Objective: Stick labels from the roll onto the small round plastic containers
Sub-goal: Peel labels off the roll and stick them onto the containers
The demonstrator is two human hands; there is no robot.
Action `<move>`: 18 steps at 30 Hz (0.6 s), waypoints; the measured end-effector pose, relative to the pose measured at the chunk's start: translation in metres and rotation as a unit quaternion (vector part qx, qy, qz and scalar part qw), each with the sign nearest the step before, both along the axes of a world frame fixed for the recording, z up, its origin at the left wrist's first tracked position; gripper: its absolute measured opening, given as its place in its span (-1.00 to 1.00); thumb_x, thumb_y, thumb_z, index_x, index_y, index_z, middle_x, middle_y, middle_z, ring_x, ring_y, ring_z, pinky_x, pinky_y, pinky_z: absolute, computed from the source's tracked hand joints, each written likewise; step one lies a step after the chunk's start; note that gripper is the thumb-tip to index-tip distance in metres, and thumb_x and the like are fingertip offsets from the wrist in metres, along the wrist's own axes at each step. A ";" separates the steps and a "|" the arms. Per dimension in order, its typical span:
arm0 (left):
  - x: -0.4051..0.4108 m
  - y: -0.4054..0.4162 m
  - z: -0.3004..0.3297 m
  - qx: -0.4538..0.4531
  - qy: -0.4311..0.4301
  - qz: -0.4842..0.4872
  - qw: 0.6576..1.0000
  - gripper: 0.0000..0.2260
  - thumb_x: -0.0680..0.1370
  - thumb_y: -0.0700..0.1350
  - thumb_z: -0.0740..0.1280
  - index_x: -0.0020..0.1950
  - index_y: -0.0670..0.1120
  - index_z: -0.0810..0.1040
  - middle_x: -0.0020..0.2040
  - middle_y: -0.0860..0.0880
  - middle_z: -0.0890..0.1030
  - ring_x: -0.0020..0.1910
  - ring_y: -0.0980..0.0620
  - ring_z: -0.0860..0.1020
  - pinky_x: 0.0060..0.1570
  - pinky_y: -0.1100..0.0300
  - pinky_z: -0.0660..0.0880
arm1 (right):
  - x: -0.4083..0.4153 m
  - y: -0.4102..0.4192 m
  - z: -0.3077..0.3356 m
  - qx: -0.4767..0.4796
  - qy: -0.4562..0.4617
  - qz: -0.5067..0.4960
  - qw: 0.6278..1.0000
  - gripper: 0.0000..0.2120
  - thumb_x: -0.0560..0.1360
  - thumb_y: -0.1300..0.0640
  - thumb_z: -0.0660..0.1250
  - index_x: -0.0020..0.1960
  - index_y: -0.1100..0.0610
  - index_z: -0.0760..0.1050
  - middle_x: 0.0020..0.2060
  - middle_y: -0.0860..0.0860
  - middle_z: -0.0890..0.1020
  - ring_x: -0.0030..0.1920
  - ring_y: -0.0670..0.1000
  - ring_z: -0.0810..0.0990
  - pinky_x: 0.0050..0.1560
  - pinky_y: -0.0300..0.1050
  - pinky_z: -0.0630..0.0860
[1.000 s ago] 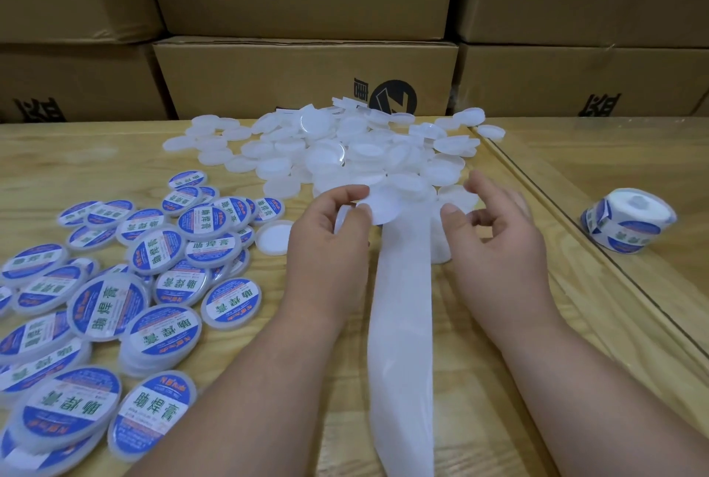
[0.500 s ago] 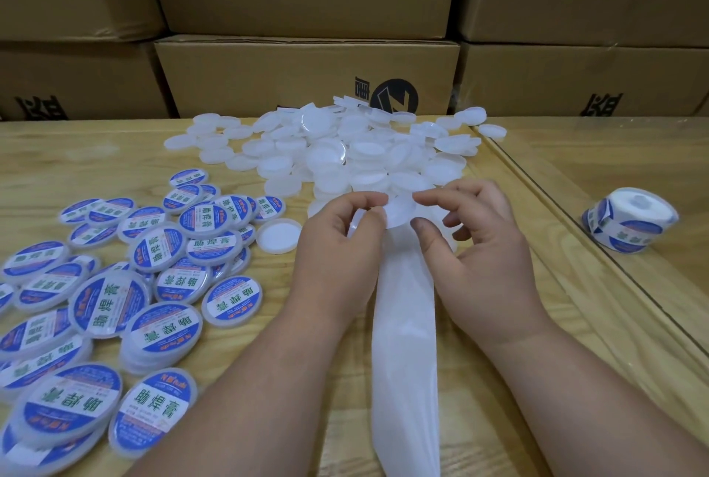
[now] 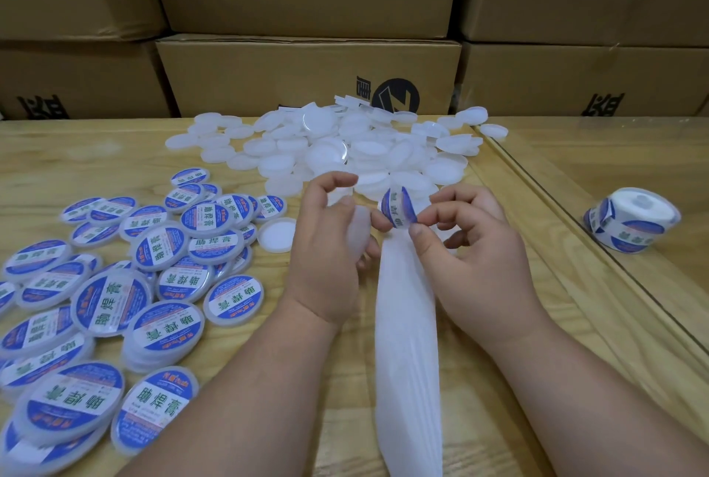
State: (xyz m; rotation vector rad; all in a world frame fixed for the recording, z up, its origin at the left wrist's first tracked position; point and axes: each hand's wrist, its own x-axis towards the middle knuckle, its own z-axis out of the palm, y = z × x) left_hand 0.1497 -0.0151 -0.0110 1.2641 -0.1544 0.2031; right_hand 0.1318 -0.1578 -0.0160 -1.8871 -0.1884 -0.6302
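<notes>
Now right hand pinches label; left hand grips, seemingly, blank container.

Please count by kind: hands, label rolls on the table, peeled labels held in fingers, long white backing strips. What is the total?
Hands: 2 (left hand, right hand)
Label roll: 1
Peeled label: 1
Backing strip: 1
Total: 5

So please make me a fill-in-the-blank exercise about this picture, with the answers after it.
1. The right hand pinches a blue and white ____.
2. The label roll lies on the table to the ____ of both hands.
3. The labelled containers lie on the ____ side of the table.
4. The left hand holds a white ____.

Answers: label; right; left; container
</notes>
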 end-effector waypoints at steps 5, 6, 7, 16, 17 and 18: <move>0.003 0.006 0.003 -0.110 0.038 0.031 0.993 -0.85 0.58 -0.18 0.02 0.03 -0.06 0.36 -0.19 -0.18 0.69 -0.39 -0.14 0.54 -0.54 0.23 0.30 | 0.002 -0.002 0.002 0.098 0.065 0.034 0.993 -0.92 0.38 0.00 0.41 -0.26 -0.17 0.62 0.21 -0.24 0.52 0.10 -0.04 0.59 0.14 -0.04 0.51; 0.004 0.007 0.004 -0.131 0.047 0.038 0.990 -0.84 0.64 -0.17 0.02 0.04 -0.06 0.38 -0.11 -0.19 0.71 -0.36 -0.15 0.57 -0.54 0.22 0.34 | 0.002 -0.003 0.002 0.116 0.074 0.043 0.990 -0.92 0.38 0.01 0.42 -0.27 -0.14 0.62 0.23 -0.22 0.53 0.11 -0.07 0.61 0.14 -0.04 0.54; 0.005 0.008 0.006 -0.161 0.060 0.036 0.985 -0.83 0.68 -0.13 0.04 0.08 -0.05 0.41 -0.03 -0.19 0.72 -0.31 -0.15 0.62 -0.54 0.22 0.39 | 0.002 -0.004 0.002 0.130 0.078 0.048 0.987 -0.91 0.40 0.03 0.44 -0.28 -0.10 0.63 0.25 -0.19 0.53 0.08 -0.18 0.62 0.09 -0.14 0.55; -0.002 0.000 0.011 -0.284 0.168 -0.280 0.901 -0.75 0.54 0.03 0.38 0.16 -0.05 0.52 0.23 -0.24 0.64 -0.06 -0.16 0.65 -0.17 0.08 0.64 | 0.008 -0.011 0.001 0.260 0.095 0.003 0.961 -0.85 0.39 0.07 0.36 -0.32 -0.05 0.65 -0.19 -0.20 0.69 -0.18 -0.21 0.61 -0.13 -0.28 0.54; -0.001 -0.004 0.010 -0.253 0.192 -0.279 0.906 -0.74 0.55 0.03 0.39 0.16 -0.06 0.53 0.23 -0.26 0.64 -0.03 -0.16 0.65 -0.14 0.07 0.65 | 0.007 -0.012 0.002 0.272 0.096 -0.006 0.957 -0.84 0.39 0.07 0.35 -0.34 -0.06 0.65 -0.29 -0.23 0.65 -0.26 -0.20 0.56 -0.17 -0.25 0.52; 0.000 -0.007 0.008 -0.223 0.220 -0.263 0.912 -0.74 0.55 0.04 0.37 0.17 -0.07 0.54 0.22 -0.26 0.65 -0.02 -0.16 0.65 -0.13 0.07 0.65 | 0.007 -0.013 0.003 0.282 0.098 -0.014 0.954 -0.84 0.38 0.07 0.35 -0.35 -0.07 0.64 -0.34 -0.24 0.62 -0.28 -0.19 0.53 -0.17 -0.20 0.50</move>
